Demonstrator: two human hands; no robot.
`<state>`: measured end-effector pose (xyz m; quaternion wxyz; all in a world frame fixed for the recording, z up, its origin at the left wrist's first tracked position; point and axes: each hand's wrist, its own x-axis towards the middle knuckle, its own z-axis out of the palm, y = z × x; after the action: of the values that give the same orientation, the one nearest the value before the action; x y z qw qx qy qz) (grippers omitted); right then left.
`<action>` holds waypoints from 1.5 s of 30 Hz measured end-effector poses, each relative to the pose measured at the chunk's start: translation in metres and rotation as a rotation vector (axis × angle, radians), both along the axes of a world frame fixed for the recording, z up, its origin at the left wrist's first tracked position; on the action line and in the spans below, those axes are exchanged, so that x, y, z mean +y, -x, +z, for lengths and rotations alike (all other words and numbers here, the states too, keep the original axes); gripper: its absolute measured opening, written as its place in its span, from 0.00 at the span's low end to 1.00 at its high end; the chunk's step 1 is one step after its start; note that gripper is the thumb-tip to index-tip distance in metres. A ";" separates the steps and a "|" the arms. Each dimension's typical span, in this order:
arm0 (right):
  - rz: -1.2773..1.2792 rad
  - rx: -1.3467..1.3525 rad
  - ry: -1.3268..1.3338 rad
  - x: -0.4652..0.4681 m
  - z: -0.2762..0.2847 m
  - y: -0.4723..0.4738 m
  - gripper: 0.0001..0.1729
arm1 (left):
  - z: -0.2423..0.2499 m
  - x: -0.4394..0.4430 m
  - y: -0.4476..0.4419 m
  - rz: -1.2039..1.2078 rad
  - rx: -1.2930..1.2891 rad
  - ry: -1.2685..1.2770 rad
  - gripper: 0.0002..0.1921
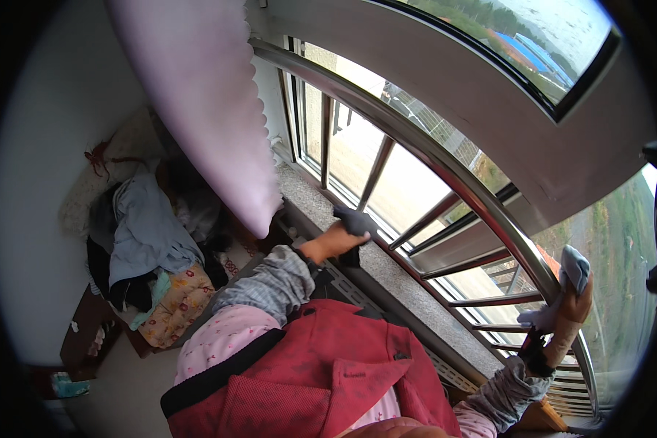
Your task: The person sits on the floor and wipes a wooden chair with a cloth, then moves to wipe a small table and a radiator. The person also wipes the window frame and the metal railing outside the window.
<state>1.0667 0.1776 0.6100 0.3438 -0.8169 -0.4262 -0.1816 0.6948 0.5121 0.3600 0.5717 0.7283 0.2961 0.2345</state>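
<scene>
My left hand [336, 241] grips a dark grey cloth [357, 220] above the speckled stone window sill [397, 274]. Part of that cloth hangs down below my fingers. Over on the right, my right hand [572, 306] holds a light grey-blue cloth [575, 268] at the metal top rail [443, 164] of the window guard. The cloth's lower part shows on the inner side of the rail. Metal bars [376, 172] run from this rail down towards the sill, in front of the window panes.
A pale purple scalloped curtain [197, 98] hangs close on the left. Clothes [148, 230] and a floral fabric [175, 306] are heaped beyond my left arm. A slotted radiator top [356, 295] runs below the sill. An open window sash [558, 109] juts overhead.
</scene>
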 end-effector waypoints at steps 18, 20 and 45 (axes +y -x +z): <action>-0.005 0.196 -0.110 -0.037 -0.015 -0.029 0.26 | 0.123 0.145 -0.019 0.634 -0.597 -0.659 0.08; 0.053 0.244 -0.122 -0.040 -0.016 -0.032 0.26 | 0.100 0.146 -0.021 0.652 -0.576 -0.719 0.08; 0.052 0.172 -0.100 -0.044 -0.023 -0.054 0.25 | 0.116 0.139 -0.012 0.605 -0.535 -0.829 0.08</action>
<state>1.1209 0.1335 0.5870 0.4240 -0.7999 -0.4067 -0.1227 0.7073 0.6513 0.4761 0.2011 0.6897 0.2198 0.6600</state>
